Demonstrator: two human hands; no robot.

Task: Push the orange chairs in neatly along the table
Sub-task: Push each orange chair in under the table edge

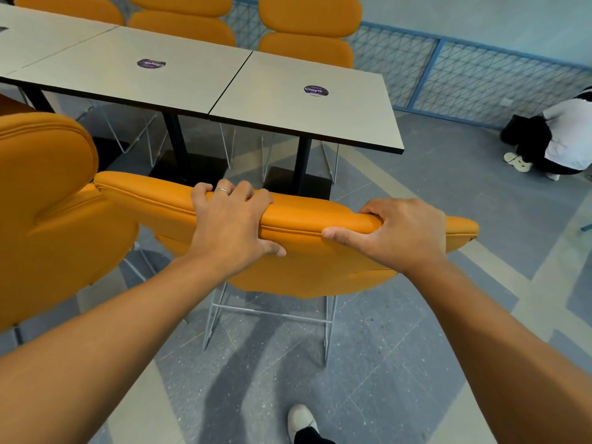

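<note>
Your grip on the orange chair [307, 267].
Your left hand [230, 225] and right hand [397, 235] each curl over its backrest top, short of the tabletop [224, 88].

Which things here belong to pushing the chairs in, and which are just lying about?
Belongs to the job: held orange chair, gripped at its backrest by the left hand and right hand; neighbouring orange chair; table; far-side orange chairs.
Just around: purple stickers; blue mesh fence; crouching person.
</note>
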